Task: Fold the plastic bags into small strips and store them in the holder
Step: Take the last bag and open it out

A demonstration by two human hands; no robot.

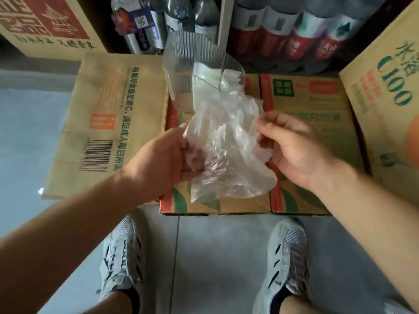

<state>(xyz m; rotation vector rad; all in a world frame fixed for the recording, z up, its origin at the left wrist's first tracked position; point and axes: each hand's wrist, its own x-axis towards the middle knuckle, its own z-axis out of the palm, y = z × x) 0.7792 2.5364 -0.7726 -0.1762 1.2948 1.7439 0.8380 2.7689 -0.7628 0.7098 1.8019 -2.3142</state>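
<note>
Over the cardboard box (313,123), the left hand (163,159) grips the left edge of a crumpled clear plastic bag (226,143) and the right hand (292,152) pinches its right edge. A ribbed clear holder (188,60) stands at the box's far side with white plastic inside, and bottles (294,30) stand behind the box.

A: Where does the view look from?
B: From my head — one wide lens, facing forward and steeply down. My left hand (163,159) and right hand (292,152) are close beneath it; my shoes (122,257) mark the near edge, bottles (294,39) the far.
</note>
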